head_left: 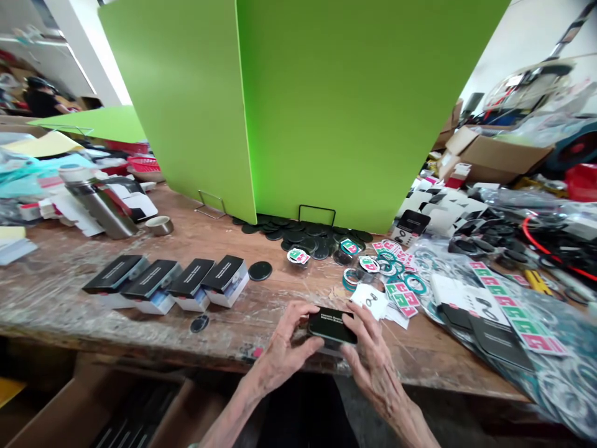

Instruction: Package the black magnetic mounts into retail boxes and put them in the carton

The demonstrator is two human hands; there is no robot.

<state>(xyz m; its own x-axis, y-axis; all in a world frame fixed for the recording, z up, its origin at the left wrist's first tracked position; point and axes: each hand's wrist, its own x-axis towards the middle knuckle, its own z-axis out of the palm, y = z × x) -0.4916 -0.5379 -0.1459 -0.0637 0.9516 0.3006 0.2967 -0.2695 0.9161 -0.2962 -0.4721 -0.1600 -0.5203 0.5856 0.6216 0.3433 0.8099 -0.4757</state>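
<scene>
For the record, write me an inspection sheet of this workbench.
Surface: worn, paint-stained wooden workbench.
Job's things: black box held over the bench's front edge; four black-topped boxes in a row beyond it.
Clutter: pile of black discs, pink-and-green stickers, plastic bags, steel flask.
Grippers: left hand and right hand both grip the black box by its sides.
Cables: red cord among the bagged items on the right.
Surroundings: upright green board, cardboard box, a person in the far left background.
</scene>
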